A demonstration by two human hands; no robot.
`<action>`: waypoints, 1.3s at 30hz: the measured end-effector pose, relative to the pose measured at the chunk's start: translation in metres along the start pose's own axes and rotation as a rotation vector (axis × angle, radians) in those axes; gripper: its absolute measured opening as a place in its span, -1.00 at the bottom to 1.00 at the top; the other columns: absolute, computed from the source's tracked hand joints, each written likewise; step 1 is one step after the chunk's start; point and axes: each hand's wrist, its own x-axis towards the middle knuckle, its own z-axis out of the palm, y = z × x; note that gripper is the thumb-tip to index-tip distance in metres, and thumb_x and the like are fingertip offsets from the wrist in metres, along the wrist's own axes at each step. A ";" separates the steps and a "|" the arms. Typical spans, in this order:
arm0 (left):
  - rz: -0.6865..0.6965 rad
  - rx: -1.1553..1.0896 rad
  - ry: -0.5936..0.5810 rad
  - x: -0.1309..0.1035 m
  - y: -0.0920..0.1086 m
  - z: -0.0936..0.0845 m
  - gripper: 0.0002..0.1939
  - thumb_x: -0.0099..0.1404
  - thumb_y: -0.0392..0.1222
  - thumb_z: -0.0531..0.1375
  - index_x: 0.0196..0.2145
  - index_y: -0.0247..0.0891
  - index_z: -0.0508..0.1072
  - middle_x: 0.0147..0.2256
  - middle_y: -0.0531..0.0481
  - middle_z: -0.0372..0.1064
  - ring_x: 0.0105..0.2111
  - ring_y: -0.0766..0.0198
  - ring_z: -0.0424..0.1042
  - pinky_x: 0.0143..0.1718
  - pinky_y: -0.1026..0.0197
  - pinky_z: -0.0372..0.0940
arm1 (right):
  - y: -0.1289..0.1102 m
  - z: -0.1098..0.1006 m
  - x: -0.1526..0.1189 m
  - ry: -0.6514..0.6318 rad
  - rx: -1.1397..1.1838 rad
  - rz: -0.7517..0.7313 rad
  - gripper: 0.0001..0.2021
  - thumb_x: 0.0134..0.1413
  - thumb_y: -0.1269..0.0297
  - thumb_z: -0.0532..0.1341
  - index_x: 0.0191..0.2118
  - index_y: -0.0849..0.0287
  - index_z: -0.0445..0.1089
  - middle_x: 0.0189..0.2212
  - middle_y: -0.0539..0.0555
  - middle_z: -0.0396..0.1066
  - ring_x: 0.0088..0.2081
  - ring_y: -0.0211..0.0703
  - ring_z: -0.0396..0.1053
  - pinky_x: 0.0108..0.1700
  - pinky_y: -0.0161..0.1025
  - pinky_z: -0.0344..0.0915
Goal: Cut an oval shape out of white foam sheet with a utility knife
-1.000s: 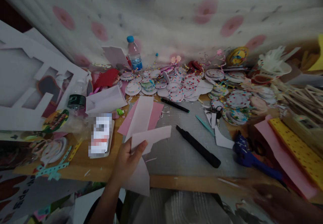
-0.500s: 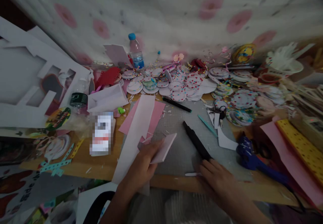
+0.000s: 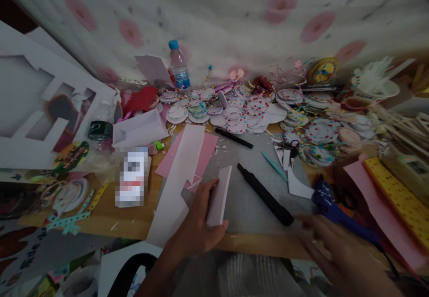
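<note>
White board (image 3: 219,197) (just one), in left hand (image 3: 203,221), one cutter (image 3: 266,194), near right hand (image 3: 330,243)

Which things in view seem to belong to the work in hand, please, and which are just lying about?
Likely in use:
- white board piece, held in the left hand
- black craft knife, near the open right hand
- grey cutting mat
- long white board

Apparently just lying about:
- blue-capped bottle
- phone
- keys
- decorated discs
</note>
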 end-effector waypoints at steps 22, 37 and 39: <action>0.157 0.014 0.102 0.003 -0.008 0.003 -0.29 0.06 -0.35 0.15 0.20 -0.11 0.20 0.08 -0.12 0.29 0.00 0.01 0.34 0.04 0.03 0.23 | -0.090 0.002 0.046 -0.261 0.770 0.129 -0.65 0.29 0.08 0.03 0.00 0.17 0.36 -0.62 -0.09 0.28 -0.60 -0.29 0.25 -0.59 -0.40 0.17; 0.242 0.044 0.140 0.008 -0.017 0.003 -0.27 0.02 -0.30 0.14 0.20 -0.14 0.21 0.08 -0.14 0.30 0.02 -0.01 0.33 0.05 -0.01 0.21 | -0.097 -0.001 0.037 -0.148 0.688 0.107 -0.65 0.26 0.09 0.07 0.00 0.17 0.41 -0.62 -0.07 0.37 -0.62 -0.27 0.30 -0.58 -0.39 0.21; 0.226 0.022 0.150 0.009 -0.017 0.005 -0.30 0.04 -0.29 0.14 0.19 -0.16 0.23 0.07 -0.15 0.31 0.01 -0.01 0.33 0.04 -0.01 0.22 | -0.099 -0.002 0.038 -0.173 0.704 0.121 -0.65 0.26 0.07 0.07 -0.02 0.17 0.42 -0.60 -0.06 0.38 -0.60 -0.27 0.30 -0.58 -0.40 0.22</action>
